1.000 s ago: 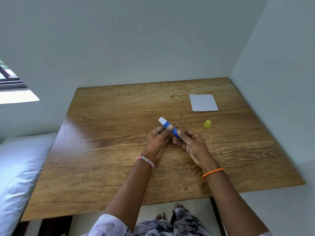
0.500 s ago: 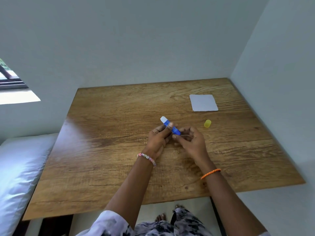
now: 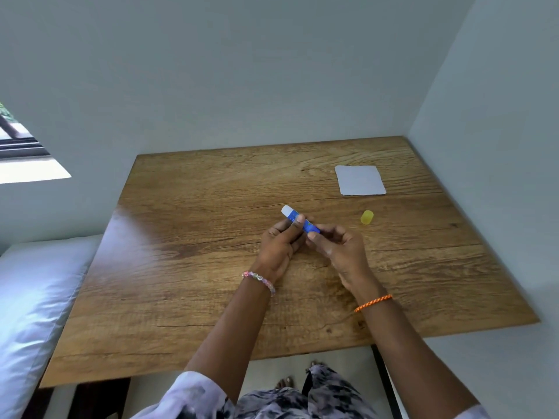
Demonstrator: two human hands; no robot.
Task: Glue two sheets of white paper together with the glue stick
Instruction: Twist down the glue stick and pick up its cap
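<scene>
A blue glue stick (image 3: 298, 220) with a whitish exposed tip points up and left over the middle of the table. My left hand (image 3: 279, 246) grips its barrel between thumb and fingers. My right hand (image 3: 338, 246) pinches its lower end with thumb and fingertips. Its yellow cap (image 3: 367, 217) lies by itself on the wood, right of my hands. A square of white paper (image 3: 360, 179) lies flat at the far right of the table; I cannot tell whether it is one sheet or two stacked.
The wooden table (image 3: 196, 267) fills a corner, with walls behind it and along its right edge. A white cushion (image 3: 33, 297) lies beside the table's left edge. My lap and bare feet show below the near edge.
My right hand's fingers have shifted around the glue stick's lower end, and the stick has tilted slightly. The cap and the paper have not moved.
</scene>
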